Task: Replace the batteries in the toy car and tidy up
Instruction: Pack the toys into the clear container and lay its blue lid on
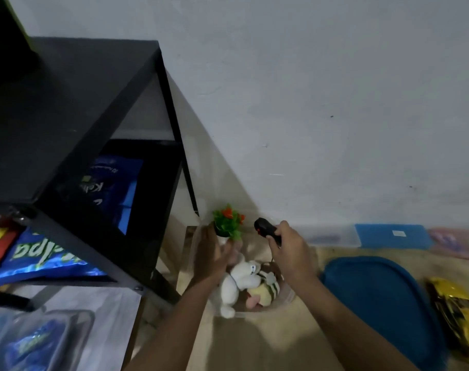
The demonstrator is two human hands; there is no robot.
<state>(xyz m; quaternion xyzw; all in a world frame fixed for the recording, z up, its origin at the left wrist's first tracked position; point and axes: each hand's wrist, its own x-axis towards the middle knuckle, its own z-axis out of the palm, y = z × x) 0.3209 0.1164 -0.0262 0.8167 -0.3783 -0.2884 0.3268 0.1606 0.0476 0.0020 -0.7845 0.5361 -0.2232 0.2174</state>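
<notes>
Stage: looks like tidy-up | right hand (pixel 287 247) fingers clamped round black remote (pixel 267 230) above clear bin (pixel 254 313) of plush toys (pixel 238 279) | left hand (pixel 212 253) at potted plant (pixel 228 223), blurred, grip can't tell | yellow toy car (pixel 458 314) on floor far right, beside blue lid (pixel 375 298), unstowed | battery swap: not visible.

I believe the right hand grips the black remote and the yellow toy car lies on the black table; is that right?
Not quite. In the head view the yellow toy car lies on the floor at far right, not on the black table; the right hand does grip the black remote.
</notes>
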